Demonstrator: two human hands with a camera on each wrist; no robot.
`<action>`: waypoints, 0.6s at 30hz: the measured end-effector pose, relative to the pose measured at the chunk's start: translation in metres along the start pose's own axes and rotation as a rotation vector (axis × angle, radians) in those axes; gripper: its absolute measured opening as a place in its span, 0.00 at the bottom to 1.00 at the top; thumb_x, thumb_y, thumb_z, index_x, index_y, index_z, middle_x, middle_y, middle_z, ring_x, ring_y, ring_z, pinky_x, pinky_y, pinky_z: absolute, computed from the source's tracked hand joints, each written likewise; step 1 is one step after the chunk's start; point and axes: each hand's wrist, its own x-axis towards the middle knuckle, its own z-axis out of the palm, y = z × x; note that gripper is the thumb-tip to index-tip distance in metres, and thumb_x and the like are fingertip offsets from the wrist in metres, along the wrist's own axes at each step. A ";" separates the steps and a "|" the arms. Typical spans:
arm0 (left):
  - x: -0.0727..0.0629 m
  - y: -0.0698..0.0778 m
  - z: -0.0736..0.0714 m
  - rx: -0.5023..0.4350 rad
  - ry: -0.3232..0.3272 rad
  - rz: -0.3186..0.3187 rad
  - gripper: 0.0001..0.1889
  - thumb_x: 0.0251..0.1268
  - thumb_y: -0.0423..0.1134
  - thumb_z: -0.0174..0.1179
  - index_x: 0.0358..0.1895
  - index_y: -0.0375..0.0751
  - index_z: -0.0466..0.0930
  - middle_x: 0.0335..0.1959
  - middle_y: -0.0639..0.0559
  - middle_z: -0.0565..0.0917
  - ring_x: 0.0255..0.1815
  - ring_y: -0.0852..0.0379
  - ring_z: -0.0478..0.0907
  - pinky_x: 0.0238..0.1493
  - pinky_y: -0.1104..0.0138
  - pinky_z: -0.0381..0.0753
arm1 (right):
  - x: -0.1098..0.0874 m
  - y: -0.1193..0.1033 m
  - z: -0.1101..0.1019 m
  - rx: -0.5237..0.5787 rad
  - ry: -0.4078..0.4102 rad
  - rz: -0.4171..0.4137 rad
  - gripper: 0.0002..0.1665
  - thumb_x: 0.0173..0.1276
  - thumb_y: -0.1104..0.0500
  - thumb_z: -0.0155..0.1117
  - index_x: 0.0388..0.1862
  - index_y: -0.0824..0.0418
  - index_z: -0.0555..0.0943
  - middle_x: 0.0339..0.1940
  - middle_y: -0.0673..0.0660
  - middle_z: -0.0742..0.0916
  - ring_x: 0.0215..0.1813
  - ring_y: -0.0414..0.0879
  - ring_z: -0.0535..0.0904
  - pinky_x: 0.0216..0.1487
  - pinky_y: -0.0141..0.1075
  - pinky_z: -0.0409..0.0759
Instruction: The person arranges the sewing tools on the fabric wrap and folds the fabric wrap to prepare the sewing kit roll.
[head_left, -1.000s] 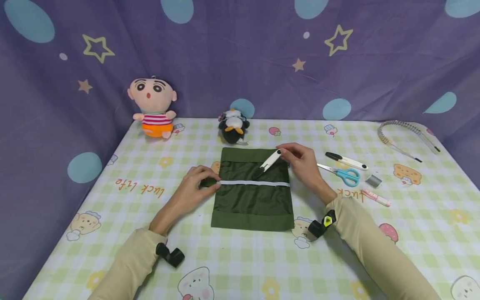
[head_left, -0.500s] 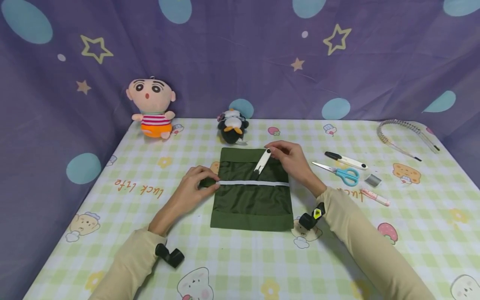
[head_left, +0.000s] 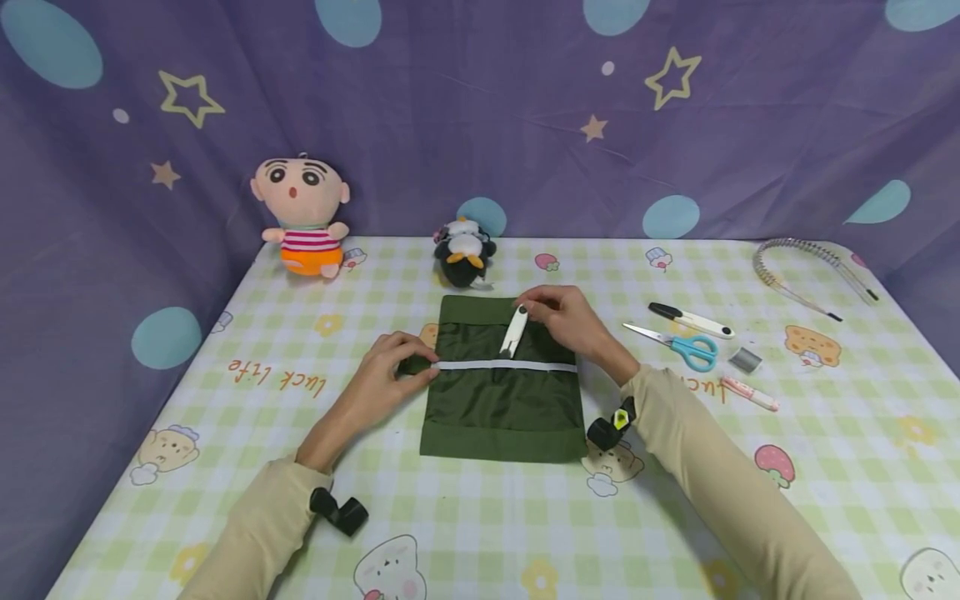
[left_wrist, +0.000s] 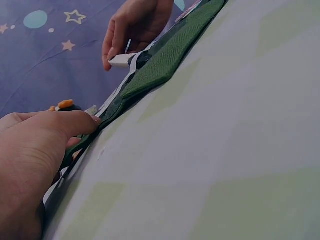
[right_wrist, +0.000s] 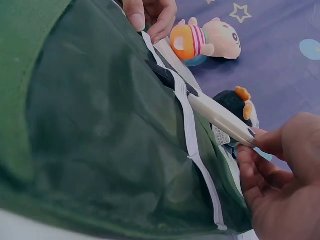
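Note:
A dark green cloth organizer [head_left: 504, 408] lies flat on the table, crossed by a white elastic band [head_left: 487, 365]. At the band's left end, my left hand [head_left: 393, 367] pinches the cloth's edge between thumb and fingers. My right hand [head_left: 566, 317] holds a slim white tool with a black tip [head_left: 514, 332] by its far white end, slanting it down toward the band. In the right wrist view, the tool's black part [right_wrist: 162, 75] passes beneath the white band [right_wrist: 187, 120]. Whether it lies in a pocket I cannot tell.
To the right lie a similar black-and-white tool [head_left: 690, 320], blue-handled scissors [head_left: 693, 352], a grey thread spool [head_left: 746, 360], a pink-and-white stick [head_left: 750, 393] and a headband [head_left: 795, 250]. A boy doll [head_left: 303, 217] and penguin plush [head_left: 465, 254] stand behind.
My right hand has moved left with the white-and-black tool, which now stands steeper, its black tip now under the band. The left hand stays on the cloth's edge.

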 end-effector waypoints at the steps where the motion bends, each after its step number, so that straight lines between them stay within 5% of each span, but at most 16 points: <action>1: 0.000 0.000 0.000 0.001 -0.001 -0.003 0.08 0.71 0.42 0.69 0.49 0.48 0.88 0.54 0.51 0.80 0.56 0.48 0.72 0.57 0.47 0.72 | 0.000 -0.001 0.000 -0.010 -0.015 0.001 0.14 0.81 0.67 0.56 0.53 0.73 0.85 0.52 0.67 0.88 0.53 0.58 0.85 0.56 0.47 0.82; 18: 0.000 0.002 -0.001 0.001 -0.008 -0.019 0.08 0.72 0.43 0.69 0.49 0.49 0.88 0.55 0.51 0.80 0.56 0.49 0.71 0.56 0.48 0.73 | 0.002 -0.005 0.008 -0.117 -0.140 -0.020 0.13 0.80 0.66 0.57 0.52 0.68 0.87 0.50 0.62 0.88 0.47 0.53 0.84 0.49 0.45 0.81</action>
